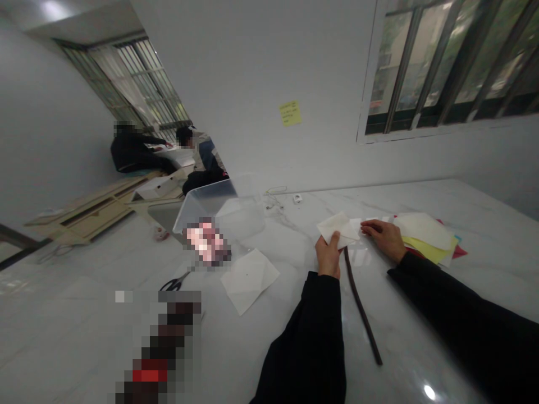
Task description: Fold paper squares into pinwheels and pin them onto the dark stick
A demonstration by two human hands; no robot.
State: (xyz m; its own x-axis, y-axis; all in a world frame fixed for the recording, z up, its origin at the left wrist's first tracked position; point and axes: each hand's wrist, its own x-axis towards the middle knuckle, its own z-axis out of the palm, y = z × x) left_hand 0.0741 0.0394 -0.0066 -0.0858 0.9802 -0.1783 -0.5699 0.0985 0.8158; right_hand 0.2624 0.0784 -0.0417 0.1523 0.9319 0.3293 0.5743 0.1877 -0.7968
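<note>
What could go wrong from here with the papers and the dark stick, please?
The white paper might crease if the left hand grips it harder. The right hand is close to the paper pile, so a sideways move could disturb it. The dark stick extends near the left sleeve and could get knocked.

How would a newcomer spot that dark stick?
Find the white marble-patterned table, then the two black sleeves reaching over it. Between them runs the stick, its far end close to the white paper in the left hand. It is long, thin, dark brown and slightly curved, unlike the flat sheets nearby.
</note>
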